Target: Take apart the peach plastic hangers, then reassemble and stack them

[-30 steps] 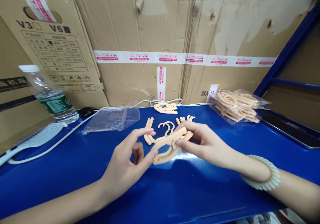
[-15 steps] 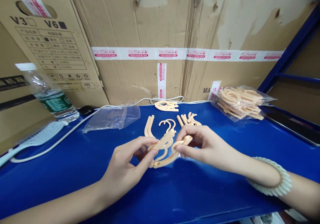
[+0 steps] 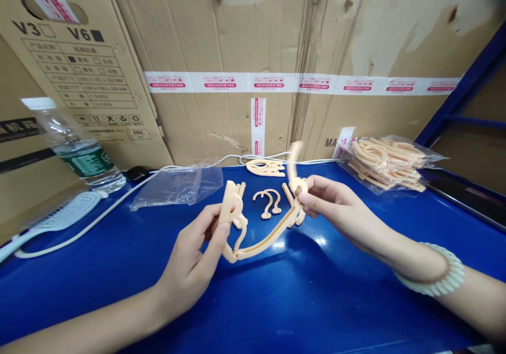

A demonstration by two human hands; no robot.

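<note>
In my head camera, I see two bare hands near the middle of the frame, and a tan hanger [image 3: 263, 246] stretches between them like a wide smile. My left hand [image 3: 197, 248], just left of the middle, has its thumb and fingers pinched close together on the hanger's left end, and a flat bit of that end pokes up above them. My right hand [image 3: 336, 206], right of the middle, is pinched small too, holding the hanger by a round part near its other end. A blurry curved bit sticks up above that hand. The low bend of the hanger sits lower than the right hand's fingers, nearer to the left hand. Behind it, at the middle of the frame, two small hooks [image 3: 271, 204] lie on the blue table [image 3: 256, 306], and a folded tan piece [image 3: 264, 173] lies farther back. More tan bits peek out behind each hand. A clear bag of tan pieces [image 3: 389, 161] sits at the right side of the frame. At the left side, I see a water bottle [image 3: 85, 156] and a pale brush [image 3: 71, 219], with a flat clear bag [image 3: 177, 189] nearer the middle.
</note>
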